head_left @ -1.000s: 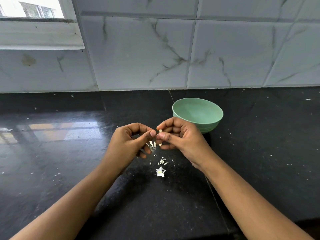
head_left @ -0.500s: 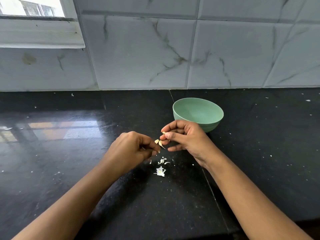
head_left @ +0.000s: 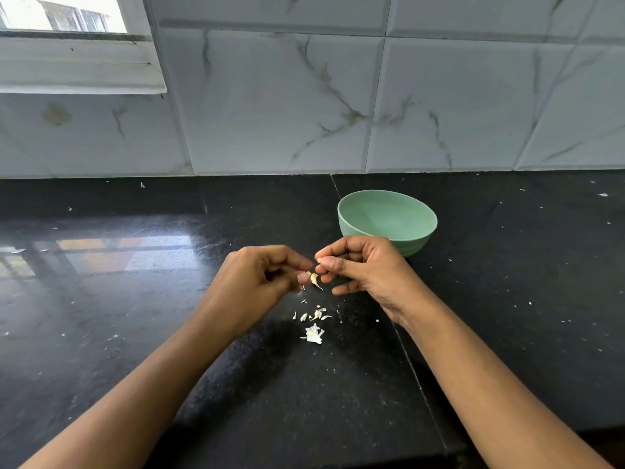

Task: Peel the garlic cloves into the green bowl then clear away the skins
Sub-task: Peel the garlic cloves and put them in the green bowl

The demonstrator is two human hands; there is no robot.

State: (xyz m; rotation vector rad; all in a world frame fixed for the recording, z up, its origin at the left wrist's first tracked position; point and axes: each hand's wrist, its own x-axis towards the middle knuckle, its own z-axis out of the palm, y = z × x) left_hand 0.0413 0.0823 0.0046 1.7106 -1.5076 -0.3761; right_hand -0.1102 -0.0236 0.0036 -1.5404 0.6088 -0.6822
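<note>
L hand (head_left: 257,282) pinching skin strip (head_left: 314,279), R hand (head_left: 367,269) pinching garlic clove (head_left: 319,260), green bowl (head_left: 422,240) just behind, scraps (head_left: 313,333) on counter (head_left: 135,316).

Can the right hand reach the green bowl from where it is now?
Probably yes. The green bowl stands just behind the right hand, nothing between them, its mouth open. The hand pinches a garlic clove, which should not hinder it.

A polished black stone counter (head_left: 135,333) meets a grey-veined white tiled wall (head_left: 270,106); a window (head_left: 61,15) at ten o'clock throws a bright reflection on it
</note>
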